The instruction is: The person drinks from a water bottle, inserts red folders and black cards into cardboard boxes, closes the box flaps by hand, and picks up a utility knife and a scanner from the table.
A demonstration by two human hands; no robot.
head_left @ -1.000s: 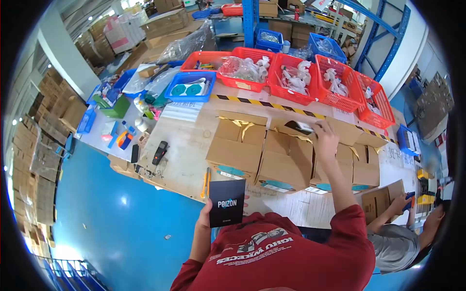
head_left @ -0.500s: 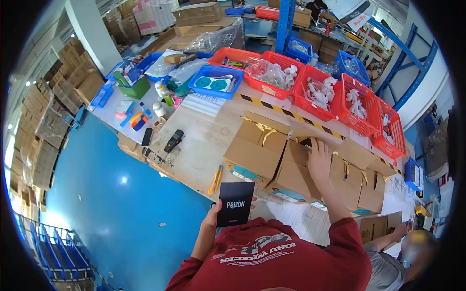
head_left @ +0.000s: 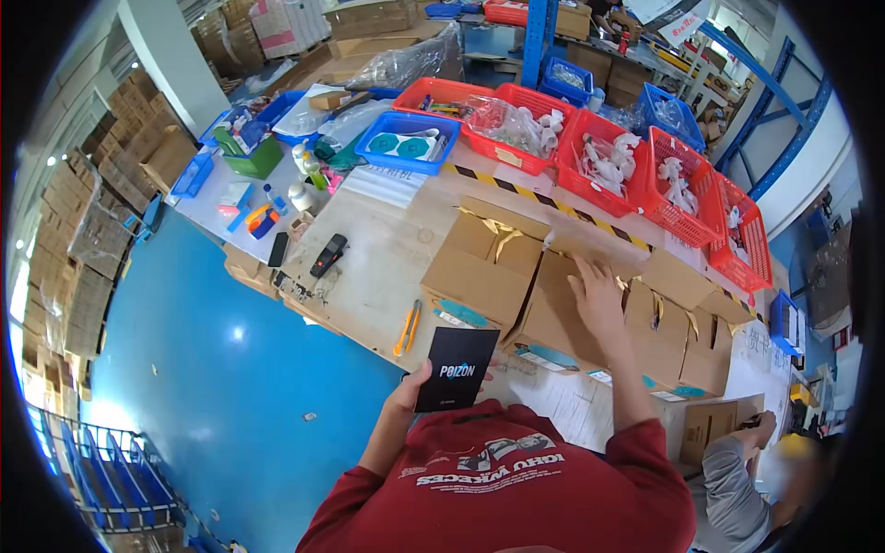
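Observation:
My left hand point(head_left: 406, 394) is closed on a black card point(head_left: 457, 370) printed "POIZON", held upright in front of the red sweatshirt. My right hand point(head_left: 597, 297) lies over the top of the second brown carton point(head_left: 564, 318), fingers spread against its cardboard flap. To its left stands another carton point(head_left: 479, 276), with a gold ribbon point(head_left: 505, 241) at its upper edge. On the right side are more ribboned cartons point(head_left: 653, 336). An orange utility knife point(head_left: 407, 327) rests on the table near the card.
Red baskets point(head_left: 604, 198) with plastic-wrapped items line the back of the table, behind yellow-black tape point(head_left: 553, 205). A scanner point(head_left: 329, 255), a phone point(head_left: 278, 249) and bottles point(head_left: 301, 196) lie at left. A co-worker in a grey sleeve point(head_left: 735, 479) is at lower right.
My right hand has come back from the carton's far opening onto its flap, which now lies over more of the top. The black card has shifted slightly up and right with my left hand.

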